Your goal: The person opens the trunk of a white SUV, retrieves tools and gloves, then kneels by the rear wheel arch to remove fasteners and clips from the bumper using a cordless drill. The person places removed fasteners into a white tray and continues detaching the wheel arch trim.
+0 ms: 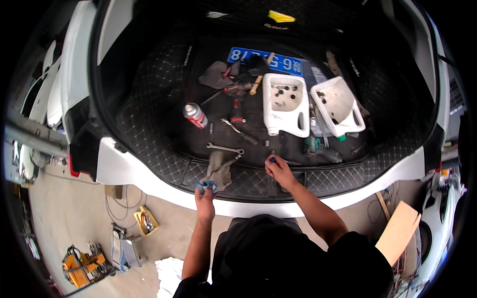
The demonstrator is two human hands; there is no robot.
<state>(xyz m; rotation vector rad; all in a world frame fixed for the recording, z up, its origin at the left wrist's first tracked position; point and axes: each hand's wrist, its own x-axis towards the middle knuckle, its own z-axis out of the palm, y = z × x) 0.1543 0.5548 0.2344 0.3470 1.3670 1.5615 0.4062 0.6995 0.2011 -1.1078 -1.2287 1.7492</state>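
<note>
below the wrench, our left hand pinches in its fingers a blue-edged grey cloth, stretching lengthwise up toward that wrench, while to its lower right our right hand curls fingers round a small blue-ended piece.

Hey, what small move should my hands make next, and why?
Perhaps bring the right hand toward the left hand to wipe the small dark-blue piece: the right pinches that piece, while the left holds a crumpled grey cloth with bright blue at its near end.
</note>
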